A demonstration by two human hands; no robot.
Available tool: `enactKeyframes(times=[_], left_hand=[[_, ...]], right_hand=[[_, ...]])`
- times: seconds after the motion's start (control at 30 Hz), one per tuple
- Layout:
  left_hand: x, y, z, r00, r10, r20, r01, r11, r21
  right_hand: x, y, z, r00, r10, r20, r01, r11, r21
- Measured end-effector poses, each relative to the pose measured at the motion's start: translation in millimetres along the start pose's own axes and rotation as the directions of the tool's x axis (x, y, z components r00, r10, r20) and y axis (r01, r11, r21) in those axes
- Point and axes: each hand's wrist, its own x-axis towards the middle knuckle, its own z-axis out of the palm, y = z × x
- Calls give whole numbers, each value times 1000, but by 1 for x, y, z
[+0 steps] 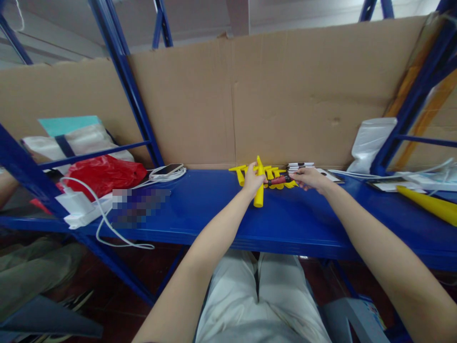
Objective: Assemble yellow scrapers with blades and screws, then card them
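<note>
My left hand (253, 180) is closed round a yellow tapered tube (259, 196), its narrow end pointing toward the cardboard and its wide end toward me. My right hand (310, 179) pinches the black end of a slim red-and-black stick-like tool (277, 181). The tool's other end meets the left hand beside the tube; whether it touches the tube I cannot tell. Behind and between the hands lie several similar yellow pieces (241, 177) in a row. A small stack of white pieces with dark marks (300, 165) sits just beyond my right hand.
A cardboard panel (278, 100) backs the blue shelf (207, 205). To the left are a phone (168, 169) on coiled cable, a red plastic bag (107, 175) and a white power strip (84, 216). At right, a white pouch (371, 143) and large yellow object (428, 205). Another person's arm (7, 188) shows far left.
</note>
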Motion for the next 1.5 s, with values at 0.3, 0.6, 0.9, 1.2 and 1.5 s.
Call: enactKeyframes(times=[0.3,0.6,0.9,1.2,1.5], left_hand=[[2,-4,0,1000,26,8,-26,999,25],[8,-12,-1,997,82,7,-83,988,131],[11,-16,-2,986,154,60,-166,920,356],[10,-17,0,950,234,206,-311,772,555],[13,-18,-2,974,216,73,-218,788,575]], right_hand=[[8,17,-1,978,37,203,2,982,-190],[9,20,-5,951,0,309,98,948,-302],[11,20,-4,944,-40,328,211,837,-505],[3,7,0,917,57,394,292,577,-763],[0,4,1,916,70,394,285,577,-766]])
